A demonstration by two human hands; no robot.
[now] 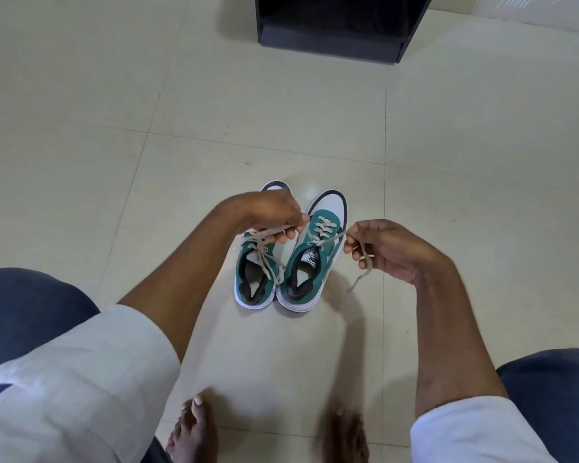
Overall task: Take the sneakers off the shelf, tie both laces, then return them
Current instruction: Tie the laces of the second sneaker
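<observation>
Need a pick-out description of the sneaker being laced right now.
On the tiled floor before the black shelf stand two green-and-white sneakers. It is the right sneaker, whose lace ends both hands pull taut; its neighbour's lace lies loose.

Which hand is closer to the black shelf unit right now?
The right hand, by a small margin. It sits right of the sneakers, more nearly below the black shelf unit. The left hand is over the left sneaker, further left. Both pinch the right sneaker's lace.

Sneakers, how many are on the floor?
2. The left sneaker and the right sneaker stand side by side on the floor, toes pointing away. The left hand covers part of the left one. None seem hidden.
</observation>
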